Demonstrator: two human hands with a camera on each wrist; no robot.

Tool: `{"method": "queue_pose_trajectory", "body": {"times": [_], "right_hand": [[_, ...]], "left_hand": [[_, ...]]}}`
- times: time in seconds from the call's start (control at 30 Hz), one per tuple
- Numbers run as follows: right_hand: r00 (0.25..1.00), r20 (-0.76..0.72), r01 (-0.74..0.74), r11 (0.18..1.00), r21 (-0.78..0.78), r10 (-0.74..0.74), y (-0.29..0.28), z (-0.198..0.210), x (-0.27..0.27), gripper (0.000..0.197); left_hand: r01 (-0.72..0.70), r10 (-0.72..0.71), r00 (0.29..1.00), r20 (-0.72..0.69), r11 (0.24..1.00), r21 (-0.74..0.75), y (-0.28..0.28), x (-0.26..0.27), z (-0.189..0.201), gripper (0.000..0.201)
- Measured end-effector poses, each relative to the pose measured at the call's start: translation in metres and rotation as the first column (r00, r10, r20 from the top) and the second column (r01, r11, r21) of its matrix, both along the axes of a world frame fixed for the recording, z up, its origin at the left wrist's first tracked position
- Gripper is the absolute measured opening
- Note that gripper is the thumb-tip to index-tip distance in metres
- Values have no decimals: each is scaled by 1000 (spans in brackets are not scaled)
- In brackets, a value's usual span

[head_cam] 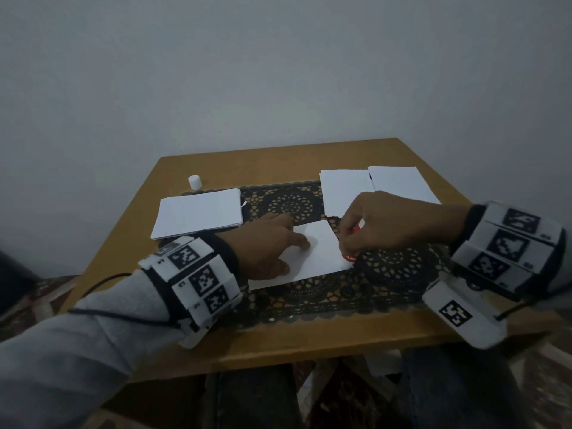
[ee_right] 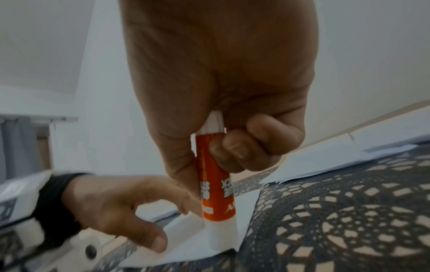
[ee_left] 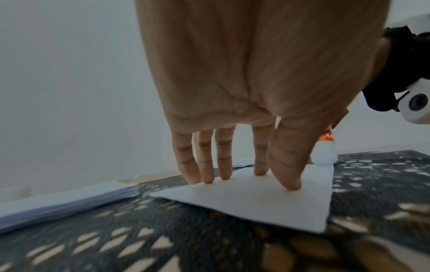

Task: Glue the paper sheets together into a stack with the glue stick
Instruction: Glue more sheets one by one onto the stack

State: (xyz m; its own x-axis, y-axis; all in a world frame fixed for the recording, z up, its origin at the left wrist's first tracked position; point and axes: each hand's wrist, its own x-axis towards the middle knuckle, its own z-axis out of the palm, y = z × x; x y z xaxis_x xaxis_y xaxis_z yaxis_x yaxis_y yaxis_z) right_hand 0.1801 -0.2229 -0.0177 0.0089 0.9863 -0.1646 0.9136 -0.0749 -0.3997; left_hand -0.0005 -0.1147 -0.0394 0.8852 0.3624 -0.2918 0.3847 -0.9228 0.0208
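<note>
A: Two hands worked on one sheet (head_cam: pixel 315 252), which lay on the black lace mat (head_cam: pixel 325 292).

B: What did each one do?

A: The left hand (head_cam: pixel 266 246) pressed the sheet down with straight, spread fingers (ee_left: pixel 286 165). The right hand (head_cam: pixel 387 224) had its fingers curled round the glue stick (ee_right: pixel 217 193), upright, its white tip touching the sheet's near right corner.

B: And the other paper?

A: A stack (head_cam: pixel 198 216) lay to the left, loose sheets (head_cam: pixel 371 187) behind, and a white cap (head_cam: pixel 195 182) stood on the table (head_cam: pixel 309 345).
</note>
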Motion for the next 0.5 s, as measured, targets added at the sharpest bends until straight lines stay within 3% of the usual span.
{"method": "queue_pose_trajectory", "body": {"times": [0.2, 0.37, 0.5], "right_hand": [[983, -172, 79, 993, 85, -63, -8, 12, 15, 17], [957, -265, 171, 968, 184, -118, -9, 13, 19, 14], [937, -323, 207, 957, 203, -134, -11, 13, 23, 13]], "left_hand": [[-108, 115, 991, 73, 990, -87, 5, -1, -5, 61], [-224, 229, 972, 57, 970, -92, 14, 9, -1, 84], [-257, 290, 944, 160, 946, -195, 22, 9, 6, 73]]}}
